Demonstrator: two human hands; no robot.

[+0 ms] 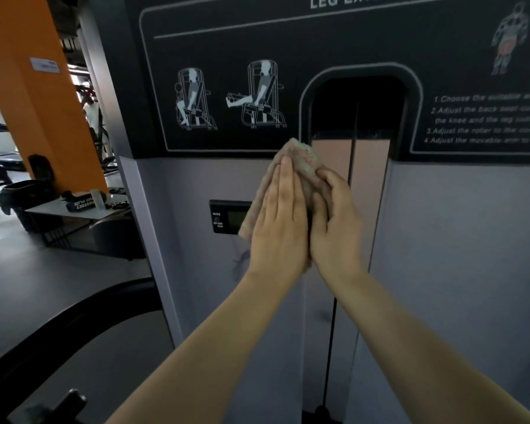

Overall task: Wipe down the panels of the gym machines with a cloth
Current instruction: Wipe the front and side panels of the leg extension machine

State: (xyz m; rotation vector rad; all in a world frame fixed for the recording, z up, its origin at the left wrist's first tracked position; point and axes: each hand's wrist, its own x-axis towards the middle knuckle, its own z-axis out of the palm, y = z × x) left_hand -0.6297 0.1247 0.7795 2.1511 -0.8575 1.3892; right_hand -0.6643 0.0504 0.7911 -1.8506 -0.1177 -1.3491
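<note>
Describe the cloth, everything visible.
The cloth is a small, greyish-pink, towel-like rag, bunched and creased. It sits against the machine's panel, at the seam between the dark instruction decal and the pale lower face, beside the weight-stack slot. The left hand lies flat over it; the right hand closes its grip on the right side. A flap hangs over the small display.
</note>
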